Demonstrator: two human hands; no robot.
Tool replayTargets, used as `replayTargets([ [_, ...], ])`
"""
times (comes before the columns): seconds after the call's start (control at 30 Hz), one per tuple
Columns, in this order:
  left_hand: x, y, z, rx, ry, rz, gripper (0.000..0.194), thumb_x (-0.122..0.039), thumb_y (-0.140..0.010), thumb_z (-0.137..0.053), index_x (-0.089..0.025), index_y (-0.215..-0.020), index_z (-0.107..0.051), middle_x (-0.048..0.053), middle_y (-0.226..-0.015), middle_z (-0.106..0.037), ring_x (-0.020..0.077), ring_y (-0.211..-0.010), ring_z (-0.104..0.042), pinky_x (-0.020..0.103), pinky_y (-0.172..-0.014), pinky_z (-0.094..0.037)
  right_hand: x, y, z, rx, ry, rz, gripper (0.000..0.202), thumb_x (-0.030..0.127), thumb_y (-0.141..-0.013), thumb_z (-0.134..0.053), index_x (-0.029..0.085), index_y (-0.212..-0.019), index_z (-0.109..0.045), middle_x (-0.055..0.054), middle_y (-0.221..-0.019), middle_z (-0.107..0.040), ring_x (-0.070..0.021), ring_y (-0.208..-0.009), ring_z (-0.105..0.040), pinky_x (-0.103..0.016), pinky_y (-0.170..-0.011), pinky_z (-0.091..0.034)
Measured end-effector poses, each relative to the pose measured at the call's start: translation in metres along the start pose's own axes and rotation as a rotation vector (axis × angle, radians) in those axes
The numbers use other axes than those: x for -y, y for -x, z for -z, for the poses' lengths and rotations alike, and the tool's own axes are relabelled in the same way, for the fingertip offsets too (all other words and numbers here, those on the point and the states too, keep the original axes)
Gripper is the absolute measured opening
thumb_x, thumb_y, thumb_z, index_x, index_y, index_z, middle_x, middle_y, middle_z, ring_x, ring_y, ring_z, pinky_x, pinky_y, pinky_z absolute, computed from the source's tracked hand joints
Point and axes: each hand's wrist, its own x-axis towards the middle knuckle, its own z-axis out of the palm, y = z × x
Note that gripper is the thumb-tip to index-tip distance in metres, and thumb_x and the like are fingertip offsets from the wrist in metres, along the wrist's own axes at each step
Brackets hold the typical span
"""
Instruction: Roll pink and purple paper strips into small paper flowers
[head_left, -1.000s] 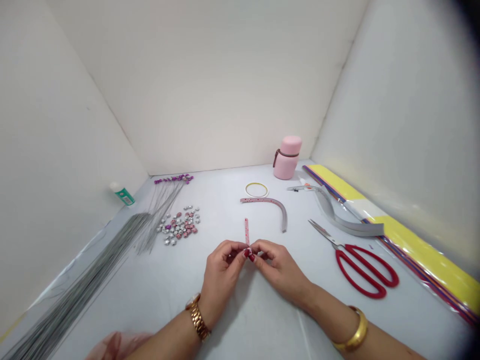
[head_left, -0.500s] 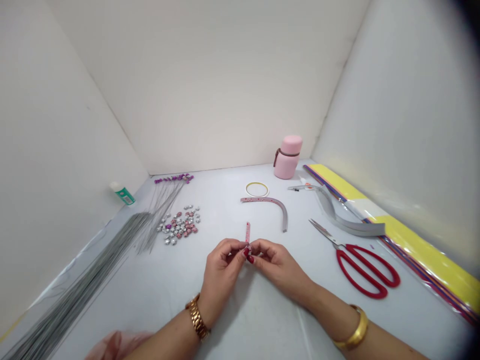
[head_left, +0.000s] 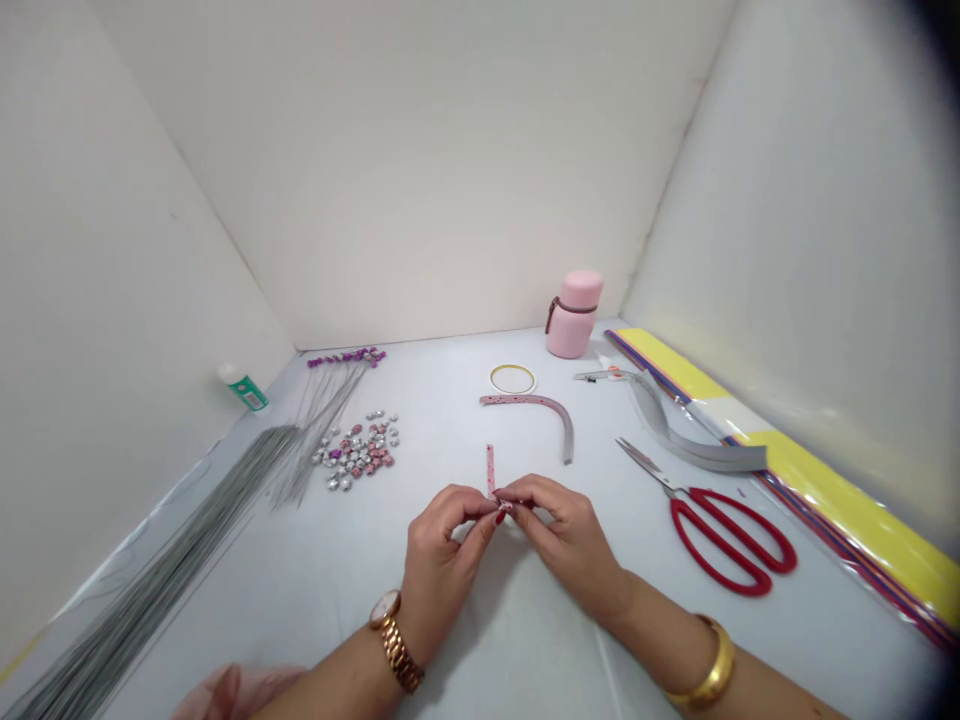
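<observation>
Between my fingertips is a narrow pink paper strip [head_left: 490, 468], its free end sticking up away from me and its near end folded into a small bundle. My left hand [head_left: 448, 548] pinches that folded end from the left, thumb against fingers. From the right, my right hand [head_left: 564, 530] pinches the same end, and the fingertips of both hands nearly meet. The fold itself is mostly hidden by the fingers. Just beyond the strip lies a curved bundle of grey and pink strips [head_left: 551, 405], with a ring of tape [head_left: 513, 379] behind it.
Red-handled scissors [head_left: 731, 540] lie right, near long grey strips [head_left: 697, 455] and yellow packaged sheets [head_left: 832, 495]. Small folded stars [head_left: 356, 455], grey wires [head_left: 180, 560], purple-tipped wires [head_left: 345, 360] and a glue stick [head_left: 244, 387] are left. A pink bottle [head_left: 574, 315] stands at the back.
My left wrist has rolled, showing the watch face. Both hands have shifted their pinch on the folded end, and the strip's free end has swung slightly left.
</observation>
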Motion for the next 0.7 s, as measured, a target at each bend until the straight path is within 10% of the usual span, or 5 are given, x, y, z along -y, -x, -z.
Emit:
replayTargets([
  [0.7,0.006,-0.012,0.001,0.093,0.473,0.425,0.014,-0.028,-0.076,-0.056,-0.014,-0.073,-0.06,-0.001,-0.062,-0.058,0.0106,-0.058,-0.052,0.022,-0.058,-0.041,0.004,-0.005,0.0,0.257,-0.488,-0.374,0.02,0.03,-0.083,-0.048,0.015,-0.07,-0.054,0.002,-0.063,-0.049,-0.01,-0.06,-0.043,-0.021,-0.057,-0.033],
])
